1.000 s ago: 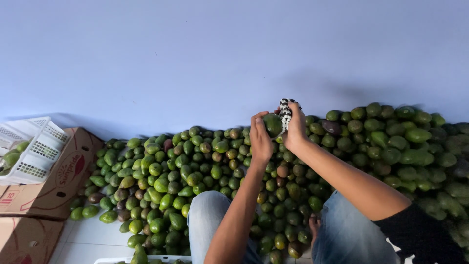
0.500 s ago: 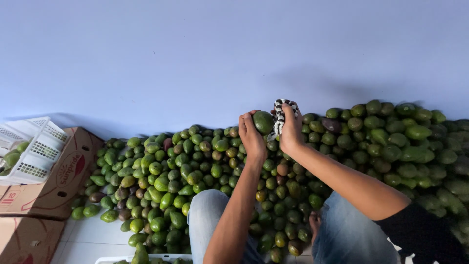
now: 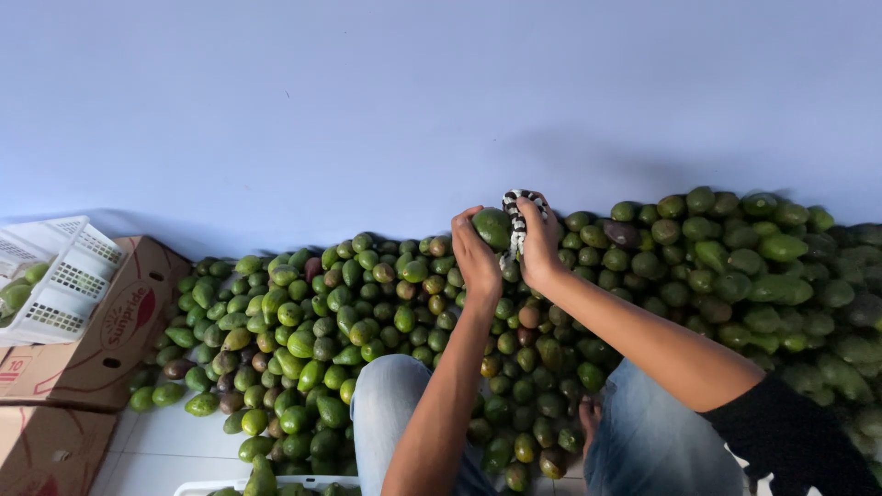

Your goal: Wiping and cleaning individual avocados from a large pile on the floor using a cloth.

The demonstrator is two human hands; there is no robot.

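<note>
there was a single view, from a camera worn on the person's head. it looked forward and down over the person's own arms and knees, so the left hand (image 3: 476, 257) and right hand (image 3: 540, 248) sat near the middle of the frame, close to the lens. beyond them it faced a heap of green avocados (image 3: 349, 312) that spread across the floor to a pale blue wall (image 3: 367, 101), which filled the upper half. cardboard boxes (image 3: 83, 349) and a white crate (image 3: 55, 280) lay at the left edge. no second view shared the scene.
</note>
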